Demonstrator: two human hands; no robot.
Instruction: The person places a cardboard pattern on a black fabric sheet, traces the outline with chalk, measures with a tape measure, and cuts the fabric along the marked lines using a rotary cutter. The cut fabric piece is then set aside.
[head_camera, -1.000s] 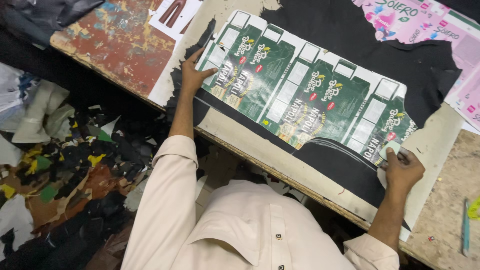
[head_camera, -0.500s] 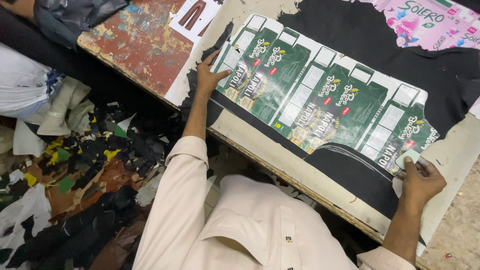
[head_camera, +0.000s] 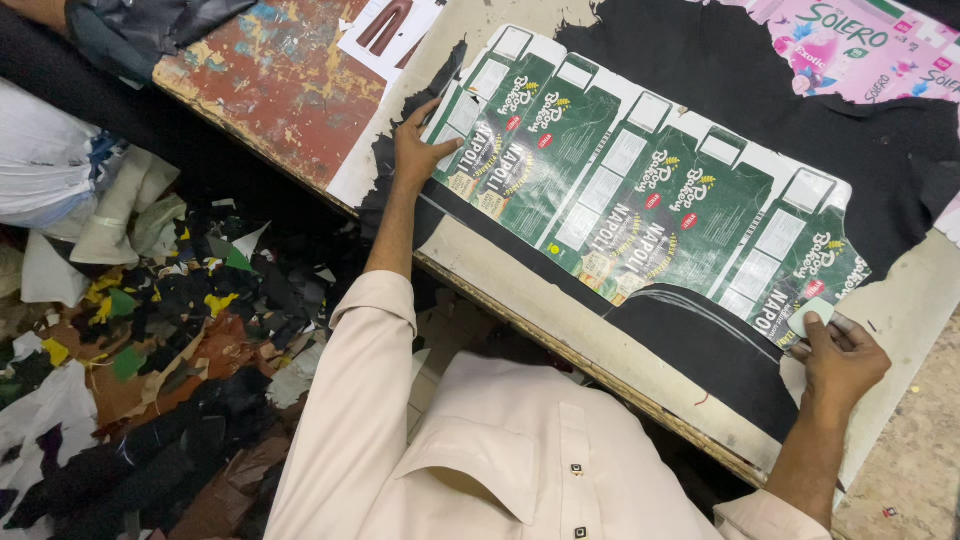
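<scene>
A long green and white printed cardboard sheet, cut as a pattern, lies flat on black fabric on the worktable. My left hand presses down on the sheet's left end, fingers spread over its edge. My right hand rests at the sheet's right end and pinches a small pale piece of chalk against the sheet's edge. A curved chalk line shows on the black fabric just below the sheet.
The table edge runs diagonally, with worn red paint at its left end. A pink printed sheet lies at the top right. Several cloth scraps litter the floor to the left, beside white bundles.
The view has shifted slightly. My right hand has moved a little along the sheet's right end with the chalk. My left hand stays pressed on the left end.
</scene>
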